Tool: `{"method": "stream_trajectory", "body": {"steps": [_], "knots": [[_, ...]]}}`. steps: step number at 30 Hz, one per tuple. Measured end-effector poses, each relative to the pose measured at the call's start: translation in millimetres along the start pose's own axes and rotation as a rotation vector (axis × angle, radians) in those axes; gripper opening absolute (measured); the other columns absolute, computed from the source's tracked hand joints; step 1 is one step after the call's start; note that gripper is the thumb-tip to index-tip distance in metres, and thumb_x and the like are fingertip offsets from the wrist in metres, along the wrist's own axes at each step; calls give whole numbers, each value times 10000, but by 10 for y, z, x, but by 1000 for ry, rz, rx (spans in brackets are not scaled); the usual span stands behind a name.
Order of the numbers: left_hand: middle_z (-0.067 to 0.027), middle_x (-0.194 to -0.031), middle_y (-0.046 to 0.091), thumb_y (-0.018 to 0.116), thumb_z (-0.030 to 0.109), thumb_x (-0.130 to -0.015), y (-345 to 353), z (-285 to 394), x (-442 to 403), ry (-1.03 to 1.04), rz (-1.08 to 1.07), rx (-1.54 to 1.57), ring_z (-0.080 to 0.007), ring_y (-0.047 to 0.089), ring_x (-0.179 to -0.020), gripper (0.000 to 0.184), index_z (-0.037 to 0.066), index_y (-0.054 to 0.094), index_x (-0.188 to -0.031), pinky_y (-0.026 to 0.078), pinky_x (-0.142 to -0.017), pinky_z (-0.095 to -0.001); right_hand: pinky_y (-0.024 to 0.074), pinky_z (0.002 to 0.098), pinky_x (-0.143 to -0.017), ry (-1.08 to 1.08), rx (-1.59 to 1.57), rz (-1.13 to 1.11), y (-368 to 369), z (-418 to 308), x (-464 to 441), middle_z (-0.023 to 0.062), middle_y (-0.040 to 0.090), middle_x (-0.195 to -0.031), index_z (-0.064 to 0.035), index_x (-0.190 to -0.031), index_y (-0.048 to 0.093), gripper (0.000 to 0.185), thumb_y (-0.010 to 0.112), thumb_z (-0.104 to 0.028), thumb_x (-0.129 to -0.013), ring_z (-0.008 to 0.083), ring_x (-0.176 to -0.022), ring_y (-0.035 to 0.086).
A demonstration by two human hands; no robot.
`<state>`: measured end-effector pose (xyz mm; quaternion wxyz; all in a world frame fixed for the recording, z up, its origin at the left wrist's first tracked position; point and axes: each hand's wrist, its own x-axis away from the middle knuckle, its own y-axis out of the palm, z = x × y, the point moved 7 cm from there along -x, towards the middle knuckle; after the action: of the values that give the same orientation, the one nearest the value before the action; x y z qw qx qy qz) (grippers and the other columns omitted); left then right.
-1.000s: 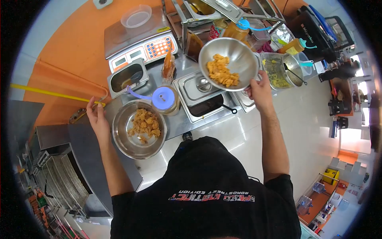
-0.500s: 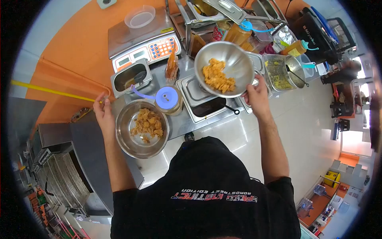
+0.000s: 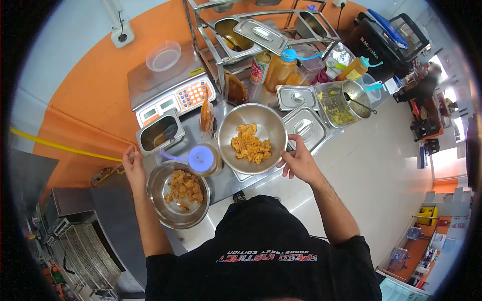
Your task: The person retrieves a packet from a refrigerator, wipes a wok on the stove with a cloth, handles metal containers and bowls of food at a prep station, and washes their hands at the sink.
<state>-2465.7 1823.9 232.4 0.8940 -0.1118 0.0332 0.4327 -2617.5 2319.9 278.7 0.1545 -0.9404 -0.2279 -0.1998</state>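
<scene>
A steel bowl point(image 3: 273, 125) with orange-coated fried pieces point(image 3: 251, 145) sits level over the metal pans at the counter's middle. My right hand point(image 3: 303, 163) is at its right rim, fingers spread, seemingly touching the edge without gripping it. To the left, a second steel bowl point(image 3: 193, 218) contains browner fried pieces point(image 3: 185, 189). Beside that bowl's upper left rim, my left hand point(image 3: 134, 169) is raised with fingers apart and nothing in it. Between the two bowls stands a sauce bottle with a purple lid point(image 3: 201, 158).
Behind the bowls are a digital scale point(image 3: 175, 104), a steel pan with a ladle point(image 3: 160, 133) and a bag of red sauce point(image 3: 206, 118). Lidded pans point(image 3: 305, 128), a tub of green food point(image 3: 335, 103) and sauce bottles point(image 3: 281, 70) stand right and back.
The bowl of orange pieces has come down and left onto the pans, from tilted to level. My right hand's fingers have loosened from its rim. The camera view has shifted.
</scene>
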Motion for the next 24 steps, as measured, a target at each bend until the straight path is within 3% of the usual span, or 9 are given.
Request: {"method": "stream_trajectory", "body": {"steps": [6,12,14,17,24], "knots": [[-73,-1045,548,533,184,-955,39,-177,-12,-77,-52,-76,-142,521,-952,295,43,520,-1214,410,-853,-268,450,256,-380,-11,71,-40,-14,-44,-50,147,645,-765,30,-1340,224,563,536,-108,-893,149,-502,605],[-84,-1104,516,528,165,-951,76,-214,4,-28,-63,-67,-176,513,-1003,294,28,523,-1211,393,-923,-305,440,255,-402,-108,206,33,-63,-38,-245,122,603,-762,49,-1344,275,611,597,-225,-903,133,-499,574],[-100,-1127,519,525,155,-948,30,-278,-15,-50,-43,-139,-191,515,-1041,301,15,521,-1215,393,-940,-320,481,320,-538,-174,395,141,-123,-149,-269,141,614,-750,60,-1281,389,638,635,-348,-856,196,-585,614],[-113,-1157,524,524,148,-945,9,-327,-41,-73,-37,-113,-203,513,-1066,307,5,519,-1217,391,-951,-327,493,356,-601,4,355,75,-107,-267,-226,148,607,-728,59,-1264,410,632,638,-362,-851,237,-631,626],[-132,-1235,526,509,180,-961,65,-498,-198,-119,-142,-8,-198,495,-1130,334,13,509,-1250,382,-972,-328,498,383,-642,-53,439,112,-188,-352,-189,153,629,-711,12,-1258,430,545,613,-329,-874,286,-678,645]]}}
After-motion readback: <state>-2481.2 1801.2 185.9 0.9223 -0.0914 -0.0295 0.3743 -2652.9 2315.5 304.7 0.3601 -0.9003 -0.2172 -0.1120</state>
